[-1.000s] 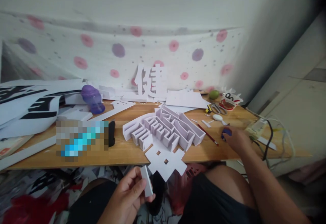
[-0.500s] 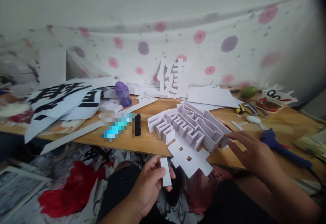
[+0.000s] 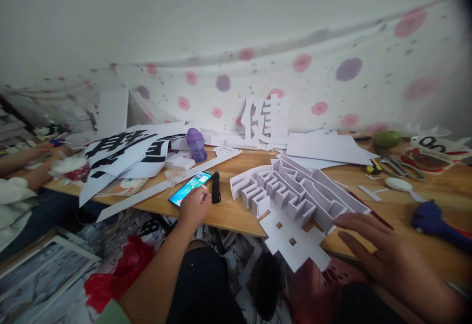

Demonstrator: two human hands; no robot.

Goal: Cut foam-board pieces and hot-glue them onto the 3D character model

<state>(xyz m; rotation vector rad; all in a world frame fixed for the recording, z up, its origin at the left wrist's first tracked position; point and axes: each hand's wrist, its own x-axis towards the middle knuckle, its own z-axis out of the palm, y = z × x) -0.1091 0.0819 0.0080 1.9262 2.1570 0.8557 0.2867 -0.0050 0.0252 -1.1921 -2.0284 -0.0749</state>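
Head view: white letter piece (image 3: 289,193) with raised walls sits at the table's (image 3: 230,218) front edge, flat part overhanging. Right hand (image 3: 394,252) has fingers spread, tips at the piece's right end; contact can't be told. Left hand (image 3: 195,205) is over the near right corner of the phone (image 3: 188,186), close to the front edge, fingers curled; can't tell if they grip anything. Black item (image 3: 216,187) just right of phone. Versus half a second ago: left hand has gone from holding a small white strip off the front edge to the phone; right hand still beside the piece.
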